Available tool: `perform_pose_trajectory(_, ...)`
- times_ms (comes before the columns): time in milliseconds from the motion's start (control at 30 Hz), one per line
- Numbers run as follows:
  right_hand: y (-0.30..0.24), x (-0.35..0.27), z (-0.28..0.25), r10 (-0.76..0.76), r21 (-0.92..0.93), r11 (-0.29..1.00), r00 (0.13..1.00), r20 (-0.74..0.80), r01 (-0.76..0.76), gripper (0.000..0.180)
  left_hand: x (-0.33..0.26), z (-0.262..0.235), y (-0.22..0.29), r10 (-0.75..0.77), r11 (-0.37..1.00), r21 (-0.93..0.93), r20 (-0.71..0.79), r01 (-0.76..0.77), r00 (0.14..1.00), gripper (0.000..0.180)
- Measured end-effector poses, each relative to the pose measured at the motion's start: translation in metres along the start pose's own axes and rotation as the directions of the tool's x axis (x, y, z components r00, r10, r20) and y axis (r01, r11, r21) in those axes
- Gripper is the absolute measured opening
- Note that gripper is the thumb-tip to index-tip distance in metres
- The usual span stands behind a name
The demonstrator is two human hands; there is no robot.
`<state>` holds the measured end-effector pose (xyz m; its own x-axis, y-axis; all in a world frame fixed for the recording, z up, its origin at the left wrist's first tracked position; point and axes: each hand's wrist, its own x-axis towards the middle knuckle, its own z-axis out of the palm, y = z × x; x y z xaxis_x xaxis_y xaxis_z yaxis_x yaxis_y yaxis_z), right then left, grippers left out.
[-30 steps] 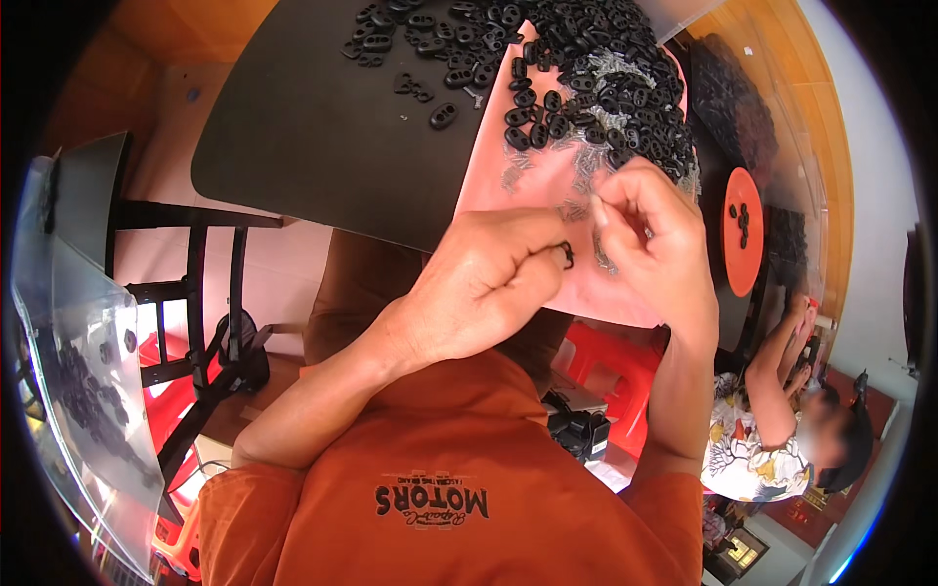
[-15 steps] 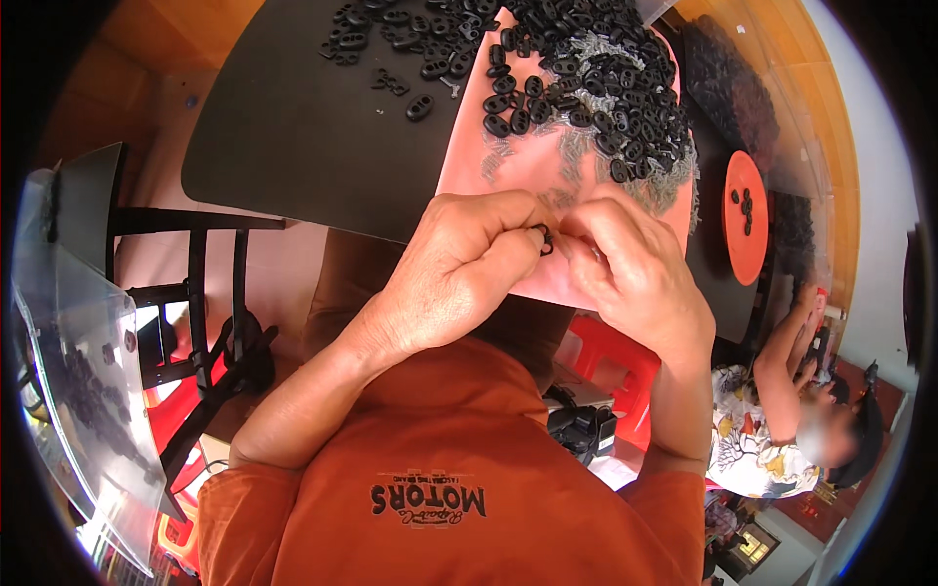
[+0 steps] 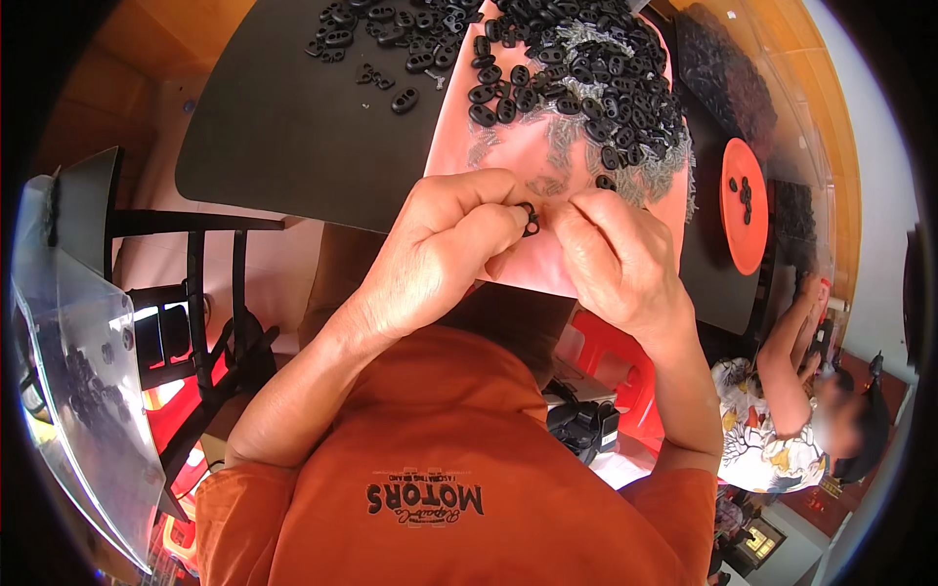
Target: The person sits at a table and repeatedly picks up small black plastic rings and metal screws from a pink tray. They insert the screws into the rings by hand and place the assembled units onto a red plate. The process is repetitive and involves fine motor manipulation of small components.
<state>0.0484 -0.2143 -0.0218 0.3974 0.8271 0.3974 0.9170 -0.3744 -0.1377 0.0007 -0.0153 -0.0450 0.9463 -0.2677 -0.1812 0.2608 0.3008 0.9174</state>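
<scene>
My left hand is closed in a pinch on a small black two-hole cord lock, which shows past its fingertips. Just to the right, my right hand has its fingers curled together; whatever they hold, if anything, is hidden. Both hands are over the near part of a pink sheet. Beyond them lies a heap of black cord locks on that sheet. Small clear-grey springs are scattered among the locks and along the near side of the heap.
More black cord locks lie on the dark table at left. An orange-red plate at right carries several black pieces. A black frame stands left, a red stool below. Another person's patterned sleeve is at lower right.
The gap between my hands has widened a little, so the cord lock in my left fingers shows more clearly. The whole view has shifted slightly.
</scene>
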Motion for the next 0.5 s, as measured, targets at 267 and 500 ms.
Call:
perform_pose_trajectory(267, -0.005, 0.002, 0.006, 0.074, 0.066, 0.996, 0.992, -0.104, -0.067, 0.026, 0.001, 0.001, -0.005, 0.033, 0.998, -0.052, -0.006, -0.033, 0.999, 0.021)
perform_pose_trajectory(500, -0.013, 0.002, -0.001, 0.417, 0.489, 0.806, 0.906, -0.071, -0.333, 0.027, -0.002, 0.002, -0.002, 0.050, 0.998, 0.043, 0.004, -0.051, 0.999, 0.029)
